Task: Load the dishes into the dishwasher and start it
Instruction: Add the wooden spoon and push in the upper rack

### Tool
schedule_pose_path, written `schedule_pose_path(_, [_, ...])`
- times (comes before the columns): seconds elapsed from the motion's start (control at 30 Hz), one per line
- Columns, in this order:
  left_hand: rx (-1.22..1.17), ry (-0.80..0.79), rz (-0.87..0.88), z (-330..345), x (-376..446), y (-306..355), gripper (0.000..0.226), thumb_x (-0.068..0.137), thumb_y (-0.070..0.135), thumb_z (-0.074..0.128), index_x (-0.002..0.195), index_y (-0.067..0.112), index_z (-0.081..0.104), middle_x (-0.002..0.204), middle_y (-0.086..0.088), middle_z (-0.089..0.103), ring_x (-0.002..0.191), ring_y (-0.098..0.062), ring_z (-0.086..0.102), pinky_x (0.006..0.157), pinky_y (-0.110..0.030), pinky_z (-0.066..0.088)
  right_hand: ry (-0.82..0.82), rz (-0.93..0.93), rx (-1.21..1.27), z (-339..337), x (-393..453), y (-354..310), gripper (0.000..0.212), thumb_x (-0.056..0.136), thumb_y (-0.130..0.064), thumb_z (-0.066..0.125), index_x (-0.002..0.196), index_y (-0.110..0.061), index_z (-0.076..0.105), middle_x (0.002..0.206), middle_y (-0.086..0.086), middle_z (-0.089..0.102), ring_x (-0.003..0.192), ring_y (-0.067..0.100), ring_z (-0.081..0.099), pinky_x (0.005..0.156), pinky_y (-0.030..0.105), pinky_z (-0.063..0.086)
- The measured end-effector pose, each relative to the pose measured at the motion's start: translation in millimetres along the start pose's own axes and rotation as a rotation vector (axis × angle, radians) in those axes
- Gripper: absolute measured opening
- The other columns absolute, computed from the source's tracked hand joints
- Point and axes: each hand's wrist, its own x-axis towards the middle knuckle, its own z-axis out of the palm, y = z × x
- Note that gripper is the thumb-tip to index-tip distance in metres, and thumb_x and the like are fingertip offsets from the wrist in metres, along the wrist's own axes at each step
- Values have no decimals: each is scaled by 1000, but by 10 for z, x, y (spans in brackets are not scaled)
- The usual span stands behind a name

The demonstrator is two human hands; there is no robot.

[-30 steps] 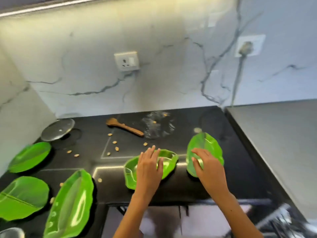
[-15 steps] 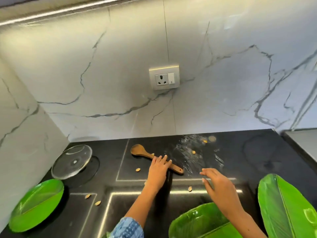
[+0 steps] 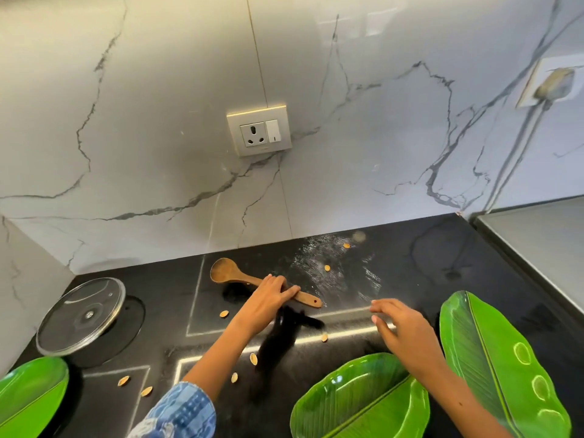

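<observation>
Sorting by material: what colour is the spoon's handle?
Light brown wooden spoon, seen in the head view.

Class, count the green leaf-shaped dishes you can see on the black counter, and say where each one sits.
3. One green dish at the bottom-left corner, one at the bottom centre-right, and one along the right edge. All are cut off by the frame, so more may lie outside it.

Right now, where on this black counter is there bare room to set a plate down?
Barest: the back right corner, between the flour smear and the grey appliance top. Crowded: the front edge, with leaf-shaped green plates, scattered shells, the glass lid left, and the wooden spoon under the left hand.
</observation>
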Motion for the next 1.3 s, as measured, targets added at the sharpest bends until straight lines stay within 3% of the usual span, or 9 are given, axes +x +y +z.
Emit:
schedule_pose_path(0.17, [12, 213, 159, -366, 192, 615, 64, 64, -7, 78, 121, 15, 58, 91, -7, 54, 78, -22, 53, 96, -43, 44, 80, 16, -14, -384, -180, 270, 16, 81, -9, 69, 93, -19, 69, 99, -7, 68, 82, 14, 67, 69, 36, 55])
schedule_pose_path(0.3, [-9, 272, 351, -533, 414, 1371, 54, 76, -5, 68, 122, 18, 53, 90, -7, 52, 78, -21, 49, 96, -39, 40, 150, 61, -5, -942, -504, 578, 18, 80, -6, 70, 94, -17, 70, 97, -5, 69, 87, 16, 67, 75, 32, 52])
schedule_pose_path(0.43, [1, 324, 547, -685, 656, 2476, 33, 89, 10, 42, 119, 19, 52, 88, -8, 55, 78, -24, 53, 95, -43, 45, 240, 168, 15, -1704, -1103, 945, 20, 80, -9, 70, 96, -21, 70, 97, -7, 70, 87, 15, 67, 77, 38, 55])
schedule_pose_path(0.57, [32, 349, 768, -760, 913, 3757, 40, 83, 9, 41, 119, 21, 49, 88, -10, 58, 80, -25, 56, 93, -41, 43, 345, 302, -18, -2471, -1911, 1299, 14, 82, -10, 69, 94, -17, 71, 91, -1, 72, 80, 16, 68, 74, 34, 56])
schedule_pose_path(0.77, [-7, 393, 1073, -794, 1153, 5678, 29, 90, 6, 53, 114, 16, 67, 94, -14, 59, 89, -29, 55, 97, -40, 40, 446, 475, -69, -3387, -3123, 1850, 9, 85, -15, 66, 92, -10, 71, 85, 4, 73, 76, 17, 67, 70, 25, 49])
schedule_pose_path(0.97, [78, 330, 1413, -716, 1236, 7145, 45, 76, -2, 63, 116, 17, 64, 97, -13, 58, 92, -30, 53, 87, -42, 49, 486, 767, 194, -4033, -3570, 2522, 25, 92, -31, 56, 99, -9, 65, 92, 9, 72, 82, 18, 67, 78, 31, 52])
schedule_pose_path(1.1, [279, 358, 1606, -474, 1411, 7861, 43, 85, 1, 37, 110, 22, 65, 94, -7, 59, 91, -26, 58, 102, -40, 35, 643, 896, 504, -4427, -3768, 3058, 28, 93, -25, 57, 110, -2, 58, 89, 14, 66, 62, 11, 62, 56, 22, 49])
schedule_pose_path(1.23, [367, 363, 1809, -67, 1678, 8383, 33, 97, 1, 37, 110, 19, 61, 89, -5, 55, 87, -26, 55, 103, -41, 34, 727, 899, 579, -4736, -4001, 3539, 25, 88, -27, 64, 102, -5, 61, 93, 14, 68, 78, 23, 66, 73, 38, 55])
schedule_pose_path(1.3, [371, 342, 1877, 87, 1826, 8563, 40, 98, -1, 29, 107, 18, 63, 88, -4, 57, 85, -24, 56, 101, -41, 36, 736, 939, 539, -4871, -4068, 3756, 27, 87, -19, 66, 102, 2, 59, 96, 20, 68, 84, 31, 68, 72, 46, 57])
